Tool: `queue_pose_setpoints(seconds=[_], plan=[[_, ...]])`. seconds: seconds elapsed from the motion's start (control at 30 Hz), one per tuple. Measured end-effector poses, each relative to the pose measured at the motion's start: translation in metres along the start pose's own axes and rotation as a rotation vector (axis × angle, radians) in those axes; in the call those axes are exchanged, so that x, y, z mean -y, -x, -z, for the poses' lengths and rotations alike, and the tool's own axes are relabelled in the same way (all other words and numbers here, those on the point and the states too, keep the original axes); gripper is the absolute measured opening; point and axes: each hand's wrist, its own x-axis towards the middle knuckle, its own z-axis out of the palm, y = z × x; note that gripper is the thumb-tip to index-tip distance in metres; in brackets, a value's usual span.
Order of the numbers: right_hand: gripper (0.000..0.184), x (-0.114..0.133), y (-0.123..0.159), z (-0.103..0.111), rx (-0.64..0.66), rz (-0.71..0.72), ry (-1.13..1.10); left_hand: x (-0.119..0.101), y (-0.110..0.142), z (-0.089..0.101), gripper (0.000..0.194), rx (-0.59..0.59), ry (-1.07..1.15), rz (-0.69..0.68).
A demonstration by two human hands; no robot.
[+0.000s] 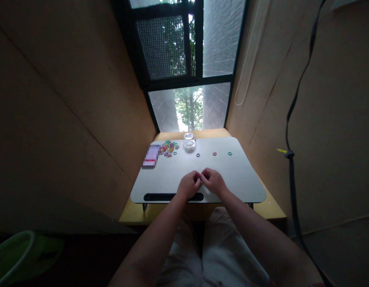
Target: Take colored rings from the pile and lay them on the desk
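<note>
Two bare forearms reach up from the bottom of the frame; at the centre the left hand and right hand meet, fingertips pinching a small reddish thing, too tiny to identify. Beyond it, three rings form a row right of a clear container; left of centre, a ring pile lies beside a phone, its screen pixelated past reading
</note>
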Motion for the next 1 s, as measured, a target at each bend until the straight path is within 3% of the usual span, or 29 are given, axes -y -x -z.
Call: queue_pose_setpoints(seconds=[0.5, 0.63, 1.0], plan=[[0.018, -0.0045, -0.0017, -0.0035, -0.012, 0.013, -0.049, -0.0002, 0.0003, -0.0010, 0.013, -0.056, 0.075, 0.031], [0.018, -0.0069, -0.0015, -0.0044, -0.031, -0.005, -0.102, 0.0031, -0.0013, -0.0038, 0.023, -0.098, 0.110, 0.045], [0.015, -0.0081, -0.0003, -0.0040, -0.036, -0.056, -0.109, 0.0034, -0.0014, -0.0040, 0.023, -0.041, 0.076, 0.007]])
